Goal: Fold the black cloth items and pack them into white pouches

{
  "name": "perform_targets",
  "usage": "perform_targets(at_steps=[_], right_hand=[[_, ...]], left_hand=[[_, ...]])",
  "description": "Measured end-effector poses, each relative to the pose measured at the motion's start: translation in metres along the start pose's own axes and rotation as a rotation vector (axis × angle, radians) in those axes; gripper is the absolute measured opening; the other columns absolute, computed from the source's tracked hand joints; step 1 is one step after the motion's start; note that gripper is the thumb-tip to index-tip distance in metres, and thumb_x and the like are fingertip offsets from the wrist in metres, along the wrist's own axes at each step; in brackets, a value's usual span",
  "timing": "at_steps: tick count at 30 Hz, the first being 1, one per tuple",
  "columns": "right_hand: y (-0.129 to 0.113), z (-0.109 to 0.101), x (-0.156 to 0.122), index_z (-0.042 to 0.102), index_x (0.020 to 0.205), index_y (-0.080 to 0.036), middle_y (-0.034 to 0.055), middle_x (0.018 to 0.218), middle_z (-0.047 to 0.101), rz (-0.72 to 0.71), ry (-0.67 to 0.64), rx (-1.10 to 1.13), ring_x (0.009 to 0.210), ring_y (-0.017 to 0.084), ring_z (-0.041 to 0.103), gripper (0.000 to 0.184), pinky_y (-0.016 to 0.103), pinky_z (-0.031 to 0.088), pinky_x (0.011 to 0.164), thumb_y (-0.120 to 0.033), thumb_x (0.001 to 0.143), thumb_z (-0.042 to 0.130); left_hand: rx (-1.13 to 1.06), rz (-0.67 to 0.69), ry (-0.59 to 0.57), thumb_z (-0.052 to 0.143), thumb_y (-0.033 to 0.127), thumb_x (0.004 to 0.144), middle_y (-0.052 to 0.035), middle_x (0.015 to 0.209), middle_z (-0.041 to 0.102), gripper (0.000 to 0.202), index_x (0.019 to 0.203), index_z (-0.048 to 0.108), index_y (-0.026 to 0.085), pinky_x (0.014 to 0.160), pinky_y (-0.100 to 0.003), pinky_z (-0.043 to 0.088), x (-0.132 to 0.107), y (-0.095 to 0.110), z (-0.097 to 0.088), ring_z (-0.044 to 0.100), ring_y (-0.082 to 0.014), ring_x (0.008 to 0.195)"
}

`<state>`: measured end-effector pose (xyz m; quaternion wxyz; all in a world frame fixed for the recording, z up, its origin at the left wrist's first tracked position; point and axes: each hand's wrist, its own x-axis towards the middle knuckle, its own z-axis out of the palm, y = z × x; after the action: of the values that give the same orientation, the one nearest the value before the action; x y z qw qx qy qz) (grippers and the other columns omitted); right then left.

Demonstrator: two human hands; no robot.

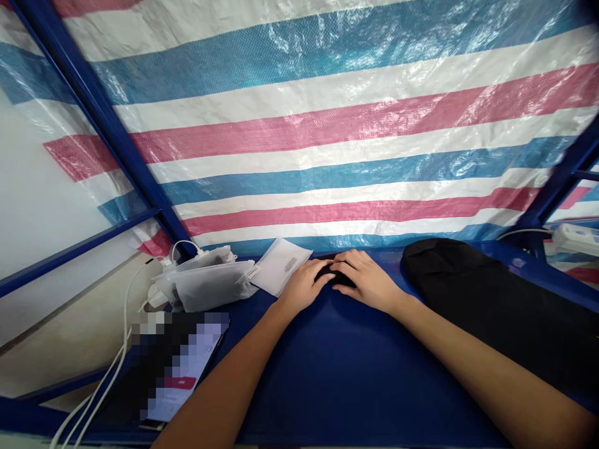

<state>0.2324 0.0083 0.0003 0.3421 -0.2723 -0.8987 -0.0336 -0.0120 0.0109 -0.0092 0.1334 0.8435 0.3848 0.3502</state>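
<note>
My left hand (303, 285) and my right hand (367, 279) meet over a small black item (324, 272) at the back of the blue metal surface (346, 380). The fingers of both hands are bent around it and cover most of it, so its kind cannot be made out. Just left of my left hand, a flat whitish translucent pouch (276, 267) with small print lies at a slant. A long black cloth bag or cover (477, 293) rests to the right of my right hand.
Frosted plastic pouches (213, 287) stand at the left beside white cables (124, 337). A device with a partly blurred, lit screen (187, 368) lies nearer. Striped plastic sheeting (327, 125) hangs behind, between blue frame posts (107, 125). A white power strip (578, 240) is far right.
</note>
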Motion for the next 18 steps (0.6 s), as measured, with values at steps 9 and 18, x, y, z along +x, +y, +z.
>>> perform_targets(at_steps=[9, 18], right_hand=[[0.013, 0.012, -0.002, 0.075, 0.112, -0.028, 0.0069, 0.118, 0.072, 0.217, -0.025, 0.368, 0.108, 0.027, 0.068, 0.017, 0.047, 0.057, 0.099, -0.025, 0.096, 0.080], [0.032, 0.017, -0.003, 0.074, 0.097, -0.024, 0.0046, 0.103, 0.078, 0.598, -0.019, 0.868, 0.092, 0.024, 0.073, 0.039, 0.043, 0.062, 0.090, -0.055, 0.082, 0.091]], left_hand=[[0.148, 0.086, -0.005, 0.072, 0.029, 0.102, -0.0076, 0.131, 0.075, 0.029, 0.131, 0.072, 0.025, 0.117, -0.052, 0.050, -0.004, 0.003, 0.001, 0.064, -0.0301, 0.129], [0.176, 0.052, -0.132, 0.069, 0.029, 0.105, -0.0098, 0.142, 0.065, 0.048, 0.152, 0.062, 0.028, 0.118, -0.050, 0.051, -0.004, 0.004, -0.004, 0.063, -0.0299, 0.131]])
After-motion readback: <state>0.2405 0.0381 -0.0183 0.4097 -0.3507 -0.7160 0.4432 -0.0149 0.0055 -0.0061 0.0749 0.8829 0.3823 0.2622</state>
